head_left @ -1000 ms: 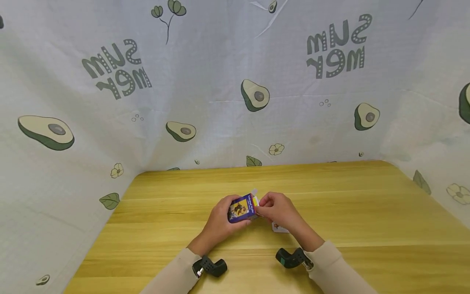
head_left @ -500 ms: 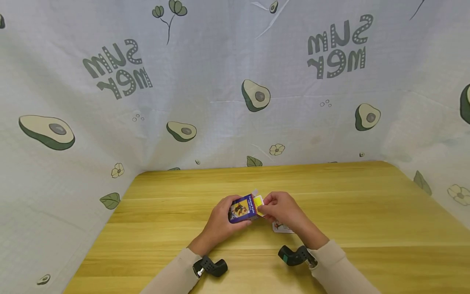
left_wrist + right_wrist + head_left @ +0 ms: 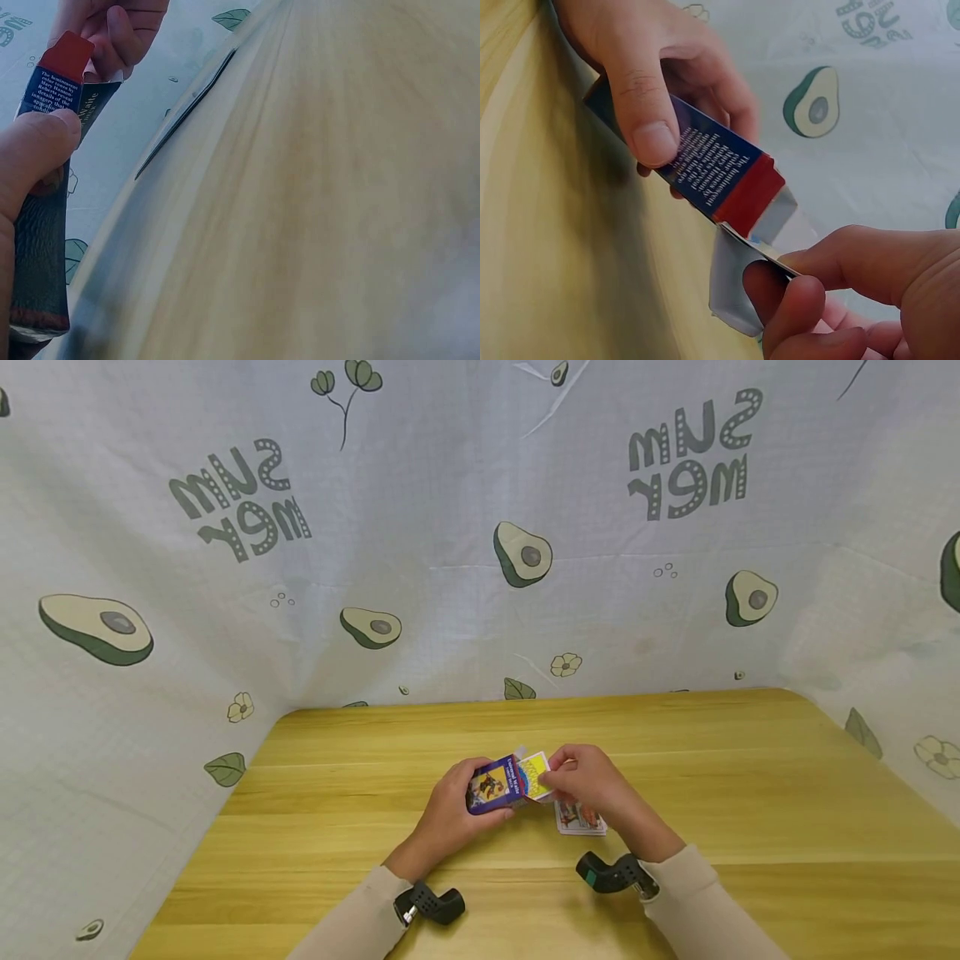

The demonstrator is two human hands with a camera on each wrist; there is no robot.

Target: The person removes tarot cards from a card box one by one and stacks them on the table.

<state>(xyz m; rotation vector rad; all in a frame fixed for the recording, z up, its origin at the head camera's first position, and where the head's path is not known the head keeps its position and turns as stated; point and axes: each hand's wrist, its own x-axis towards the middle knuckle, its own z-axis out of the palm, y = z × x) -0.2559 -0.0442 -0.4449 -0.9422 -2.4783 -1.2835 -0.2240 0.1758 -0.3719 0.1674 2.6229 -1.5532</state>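
Observation:
My left hand (image 3: 447,810) grips a blue tarot card box (image 3: 491,787), its thumb along the narrow printed side (image 3: 705,169) in the right wrist view. The box's end faces right, with its flaps folded out. A yellow-and-blue card (image 3: 533,775) sticks partway out of that end. My right hand (image 3: 592,782) pinches the card's outer edge between thumb and fingers. From the right wrist view the card looks thin and edge-on; whether it is one card or several, I cannot tell. Below the right hand, a small stack of picture cards (image 3: 580,821) lies on the table.
The wood-grain table (image 3: 337,835) spreads out around both hands. A white curtain (image 3: 450,568) printed with avocados hangs behind it and along both sides. Black camera mounts (image 3: 431,904) sit on both wrists, low over the table.
My right hand has moved right and slightly up, drawing the card further out of the box. More of the stack on the table now shows. The left hand and box have stayed put.

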